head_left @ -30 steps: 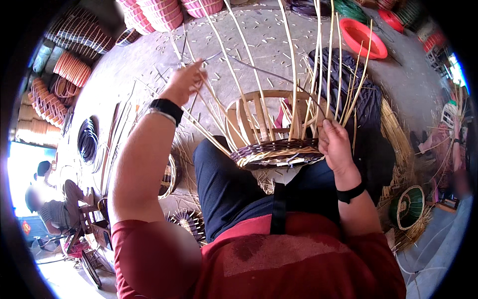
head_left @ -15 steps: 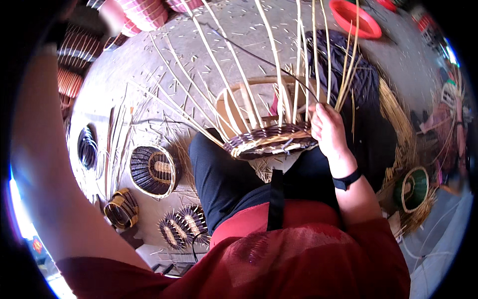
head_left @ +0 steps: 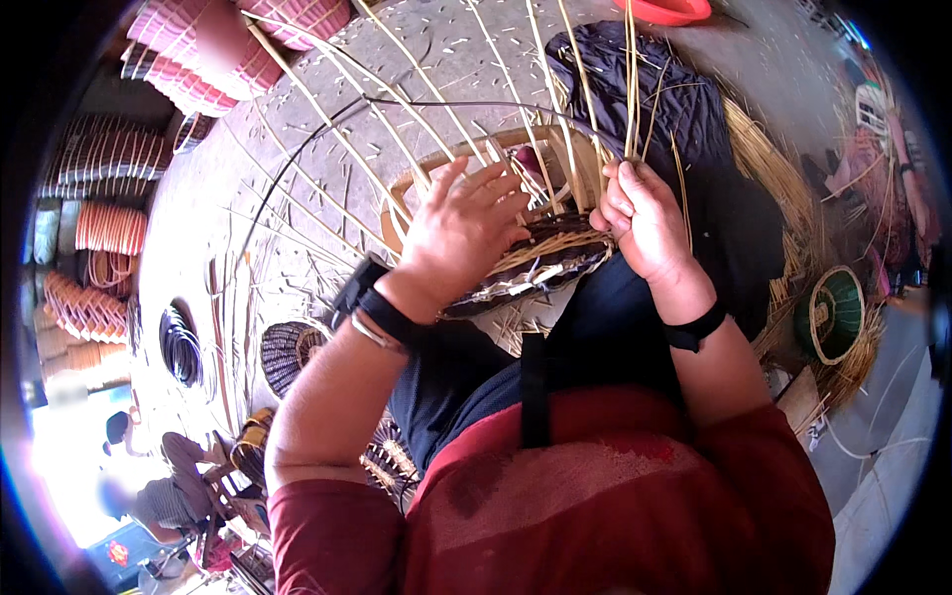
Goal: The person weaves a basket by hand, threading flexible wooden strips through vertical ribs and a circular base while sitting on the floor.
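Observation:
A half-woven basket [head_left: 555, 260], dark brown with a pale band, rests at my knees. Tall pale stakes [head_left: 511, 84] rise from its edge and fan away from me. My right hand [head_left: 645, 213] is closed at the basket's right corner, gripping a long dark rod [head_left: 446, 103] near the stakes there. From that grip the rod arcs left across the stakes and bends down over the floor. Over the basket's left part is my left hand [head_left: 458, 230], fingers stretched out and slightly apart, hiding the weave and stake bases beneath. A tan wooden piece [head_left: 392, 223] shows behind the stakes.
Stacked baskets [head_left: 109, 159] line the left side. A coil of dark rods [head_left: 179, 342] and a dark basket [head_left: 288, 355] lie left of my legs. Dark cloth [head_left: 645, 89], a straw bundle [head_left: 769, 169] and a green basket [head_left: 835, 315] are right. Another person [head_left: 169, 501] sits lower left.
My left arm has swung in from the far left, bringing the hand over the basket. The dark rod now bows in a wide arc to the left. My right hand keeps its grip at the corner.

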Demonstrator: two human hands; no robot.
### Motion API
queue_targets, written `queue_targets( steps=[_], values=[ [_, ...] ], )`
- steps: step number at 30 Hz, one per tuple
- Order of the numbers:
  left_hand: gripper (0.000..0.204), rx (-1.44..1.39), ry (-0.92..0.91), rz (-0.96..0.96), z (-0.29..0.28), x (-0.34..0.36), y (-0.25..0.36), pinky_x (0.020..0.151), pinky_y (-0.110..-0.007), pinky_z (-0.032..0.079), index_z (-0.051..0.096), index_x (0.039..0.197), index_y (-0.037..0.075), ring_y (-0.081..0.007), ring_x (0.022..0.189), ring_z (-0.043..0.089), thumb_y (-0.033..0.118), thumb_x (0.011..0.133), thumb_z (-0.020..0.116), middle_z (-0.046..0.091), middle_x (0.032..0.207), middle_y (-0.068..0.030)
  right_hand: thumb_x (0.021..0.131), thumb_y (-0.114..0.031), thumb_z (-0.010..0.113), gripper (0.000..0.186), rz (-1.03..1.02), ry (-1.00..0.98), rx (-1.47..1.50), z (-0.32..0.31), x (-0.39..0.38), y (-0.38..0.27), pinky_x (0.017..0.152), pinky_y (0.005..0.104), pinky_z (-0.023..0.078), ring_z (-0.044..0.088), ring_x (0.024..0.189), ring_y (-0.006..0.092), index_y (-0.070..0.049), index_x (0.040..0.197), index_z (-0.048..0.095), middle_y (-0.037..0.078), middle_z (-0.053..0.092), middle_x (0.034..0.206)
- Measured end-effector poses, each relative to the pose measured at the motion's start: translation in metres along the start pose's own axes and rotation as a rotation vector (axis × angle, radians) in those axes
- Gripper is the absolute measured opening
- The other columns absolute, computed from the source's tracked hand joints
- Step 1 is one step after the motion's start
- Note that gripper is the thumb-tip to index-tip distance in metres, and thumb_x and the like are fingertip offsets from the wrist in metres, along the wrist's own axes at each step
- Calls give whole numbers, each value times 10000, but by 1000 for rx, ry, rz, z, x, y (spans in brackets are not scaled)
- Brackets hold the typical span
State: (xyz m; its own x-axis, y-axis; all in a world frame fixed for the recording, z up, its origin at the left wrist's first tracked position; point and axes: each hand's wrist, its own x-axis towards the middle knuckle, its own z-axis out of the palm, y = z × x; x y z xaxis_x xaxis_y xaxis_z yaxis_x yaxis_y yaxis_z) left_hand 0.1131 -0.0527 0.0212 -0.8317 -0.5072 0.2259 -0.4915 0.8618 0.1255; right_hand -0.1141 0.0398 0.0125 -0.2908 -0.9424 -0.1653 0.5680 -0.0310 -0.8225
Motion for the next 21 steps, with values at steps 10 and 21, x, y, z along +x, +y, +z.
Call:
queue_targets(
  steps=[10,21],
  values=[
    [941,140,-20,-364,33,-10,73,977,-463,419,420,1513,-25,-294,1161,530,464,797,785,440,1546,-136,1057,-256,578,348,-400,-154,-1338,87,114,8,1026,398,502,626,1208,311,-18,1302,645,201,622,1328],
    [710,144,168,-274,38,-5,66,1003,-462,376,595,1390,171,-252,1191,530,314,735,828,529,1425,-16,1037,-27,564,551,-430,-183,-603,-8,31,-30,640,211,473,557,731,69,-114,1557,403,25,623,941]
  ],
)
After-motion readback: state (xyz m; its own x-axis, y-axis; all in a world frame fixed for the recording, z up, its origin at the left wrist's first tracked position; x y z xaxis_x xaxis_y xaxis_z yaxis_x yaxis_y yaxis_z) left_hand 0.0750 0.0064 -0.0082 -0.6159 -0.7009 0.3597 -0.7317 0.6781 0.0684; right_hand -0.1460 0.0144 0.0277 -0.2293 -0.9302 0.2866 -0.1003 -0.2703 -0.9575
